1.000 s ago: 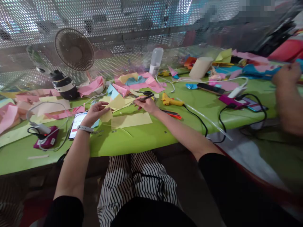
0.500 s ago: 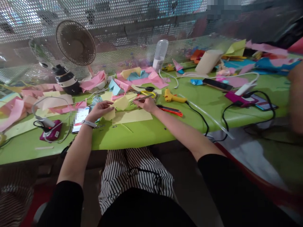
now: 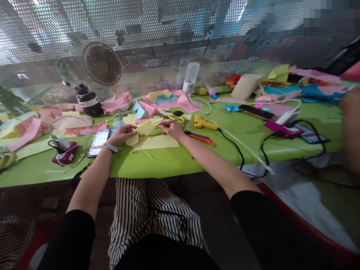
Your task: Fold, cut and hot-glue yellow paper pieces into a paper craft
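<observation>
My left hand pinches a folded piece of pale yellow paper between thumb and fingers, just above the table. Opposite it, my right hand is closed round slim metal tweezers, their tips pointing left towards the paper's right edge. Whether the tips touch the paper is too small to tell. Below both hands lies a flat yellow paper strip. Scissors with yellow handles rest behind my right hand. To its right are a red-and-black tool and a yellow glue gun.
A lit phone and a purple power strip lie left on the green table. Behind stand a fan and a black bottle. Cables and a second purple power strip lie right. Another person's arm shows at the right edge.
The camera view has tilted and shifted slightly. Both hands keep their hold on the yellow paper and the tweezers, in nearly the same place over the table.
</observation>
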Tool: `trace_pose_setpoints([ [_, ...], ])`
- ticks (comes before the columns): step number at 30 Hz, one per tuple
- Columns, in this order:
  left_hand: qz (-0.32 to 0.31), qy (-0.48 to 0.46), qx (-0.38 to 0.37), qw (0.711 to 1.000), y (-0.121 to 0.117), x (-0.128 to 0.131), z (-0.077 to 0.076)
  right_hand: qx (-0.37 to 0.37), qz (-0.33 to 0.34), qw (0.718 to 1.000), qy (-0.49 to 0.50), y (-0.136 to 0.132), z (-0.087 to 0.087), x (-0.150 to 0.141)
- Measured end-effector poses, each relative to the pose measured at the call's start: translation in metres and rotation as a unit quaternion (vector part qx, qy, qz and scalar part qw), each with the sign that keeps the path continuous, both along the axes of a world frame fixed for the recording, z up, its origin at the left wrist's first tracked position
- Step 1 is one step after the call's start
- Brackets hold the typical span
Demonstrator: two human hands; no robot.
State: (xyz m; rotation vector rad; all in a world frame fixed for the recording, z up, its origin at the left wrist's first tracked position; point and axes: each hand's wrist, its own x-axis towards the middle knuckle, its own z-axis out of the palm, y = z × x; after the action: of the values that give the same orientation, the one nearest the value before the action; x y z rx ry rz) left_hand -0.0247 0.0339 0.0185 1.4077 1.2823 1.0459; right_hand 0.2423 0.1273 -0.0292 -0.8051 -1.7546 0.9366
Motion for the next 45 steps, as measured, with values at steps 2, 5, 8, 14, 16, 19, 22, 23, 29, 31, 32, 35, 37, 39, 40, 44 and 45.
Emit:
trace_pose_setpoints([
  [2,-0.01,0.001,0.0,1.0,0.0,0.001,0.001,0.005,-0.004,1.0,-0.005,0.0,0.001,0.0],
  [5,-0.022,-0.005,-0.008,1.0,-0.002,0.0,0.004,0.013,-0.009,1.0,-0.006,-0.001,0.001,0.0],
  [8,-0.03,-0.021,-0.008,0.999,-0.004,-0.003,0.01,0.009,-0.004,1.0,-0.002,-0.002,-0.001,0.0],
  [14,0.049,-0.066,0.078,0.994,-0.004,-0.013,0.016,0.011,0.002,1.0,-0.019,0.0,-0.005,-0.001],
  [16,0.065,-0.068,0.087,0.992,-0.003,-0.015,0.014,0.023,0.013,0.999,-0.024,-0.001,-0.005,-0.002],
  [19,0.056,-0.067,0.08,0.993,-0.002,-0.016,0.012,0.052,0.023,0.998,-0.031,-0.004,-0.003,-0.002],
  [22,0.045,-0.075,0.084,0.993,-0.002,-0.016,0.011,0.073,0.023,0.996,-0.036,-0.007,-0.002,-0.001],
  [23,0.044,-0.077,0.086,0.992,-0.002,-0.016,0.011,0.077,0.022,0.996,-0.04,-0.007,-0.002,0.0],
  [29,0.032,-0.076,0.085,0.993,0.002,-0.016,0.007,0.112,-0.001,0.99,-0.085,-0.004,-0.003,0.004],
  [31,0.024,-0.069,0.079,0.994,0.003,-0.016,0.006,0.123,-0.006,0.988,-0.092,-0.003,-0.003,0.004],
  [32,0.021,-0.067,0.076,0.995,0.003,-0.016,0.005,0.127,-0.006,0.988,-0.093,-0.004,-0.003,0.005],
  [35,0.01,-0.068,0.064,0.996,0.004,-0.017,0.003,0.133,-0.004,0.987,-0.09,-0.005,-0.002,0.004],
  [37,0.003,-0.064,0.055,0.996,0.004,-0.016,0.003,0.126,0.0,0.989,-0.08,-0.006,-0.002,0.003],
  [39,0.004,-0.058,0.051,0.997,0.003,-0.016,0.004,0.107,0.004,0.992,-0.066,-0.007,-0.003,0.001],
  [40,0.008,-0.058,0.05,0.997,0.002,-0.016,0.005,0.098,0.004,0.993,-0.061,-0.007,-0.004,0.0],
  [44,0.02,-0.061,0.048,0.997,-0.003,-0.015,0.01,0.1,-0.018,0.992,-0.074,-0.004,-0.005,0.0],
  [45,0.022,-0.06,0.045,0.997,-0.003,-0.014,0.011,0.116,-0.022,0.99,-0.082,-0.003,-0.004,0.001],
])
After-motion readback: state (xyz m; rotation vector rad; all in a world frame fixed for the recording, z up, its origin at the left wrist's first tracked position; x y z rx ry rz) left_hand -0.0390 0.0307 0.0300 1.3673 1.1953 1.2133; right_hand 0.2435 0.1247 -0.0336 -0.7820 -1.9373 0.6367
